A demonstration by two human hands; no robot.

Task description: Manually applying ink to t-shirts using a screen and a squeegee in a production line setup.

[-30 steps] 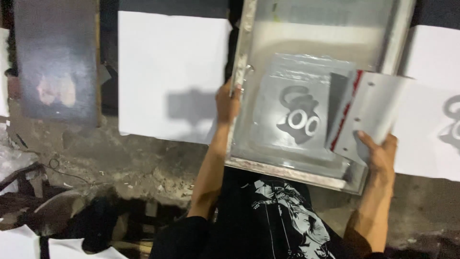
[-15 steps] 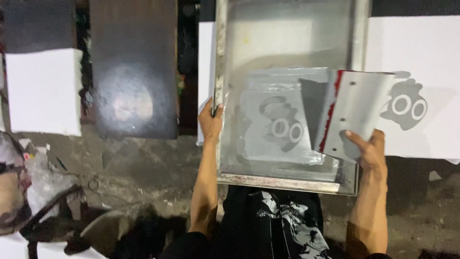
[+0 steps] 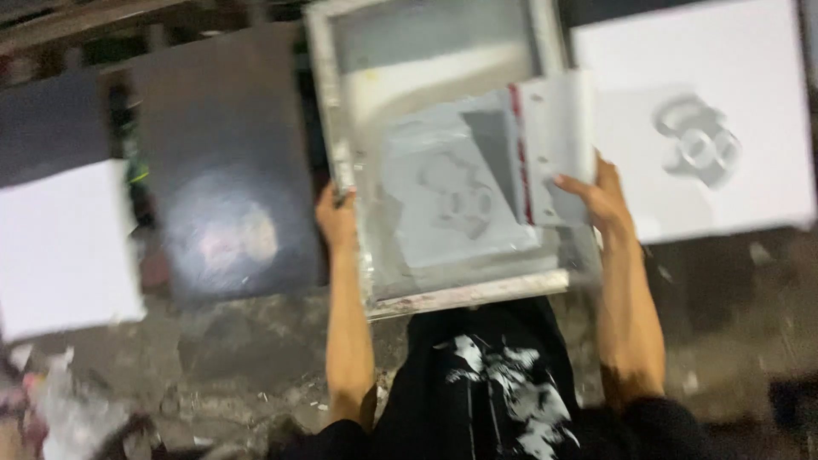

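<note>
A metal-framed printing screen (image 3: 464, 294) with a grey stencil panel (image 3: 452, 200) is held out in front of me. My left hand (image 3: 338, 220) grips its left rail. My right hand (image 3: 601, 196) holds the right side of the frame together with a flat grey squeegee blade (image 3: 550, 145) with a red edge, which lies across the mesh. The view is blurred by motion.
A white sheet (image 3: 707, 128) with a grey cartoon print lies to the right. A dark board (image 3: 226, 170) with a pale smudge sits to the left, with a blank white sheet (image 3: 64, 247) further left. The work surface below is rough and stained.
The screen, still held by both hands, has shifted left, off the printed white sheet, which now lies exposed at the right. The dark board is now closer to the frame.
</note>
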